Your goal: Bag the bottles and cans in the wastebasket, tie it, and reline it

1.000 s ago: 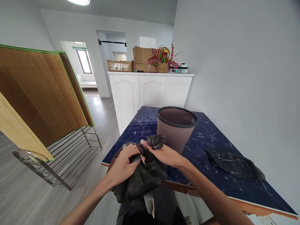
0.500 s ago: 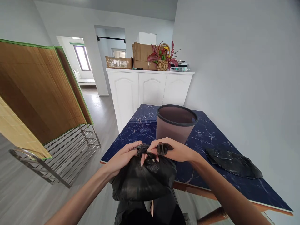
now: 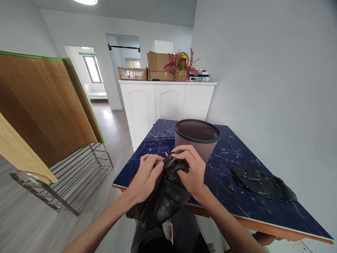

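A filled black garbage bag hangs in front of me at the table's near edge, its neck bunched and twisted at the top. My left hand pinches the gathered neck from the left, thumb pressed against the fingers. From the right, my right hand grips the same bunched plastic, with crumpled ends sticking out between its fingers. Just beyond my hands stands a brownish-pink trash can with a dark rim. Another black garbage bag, flattened, lies on the table to the right.
The blue marbled table stretches ahead and right, against a wall. Behind it a white cabinet carries cardboard boxes and a flower basket. On the left, a metal rack holds a bamboo mat.
Both hands have risen slightly, pulling the bag's neck upward, and the bag hangs narrower and longer. My right hand has turned more upright around the plastic.
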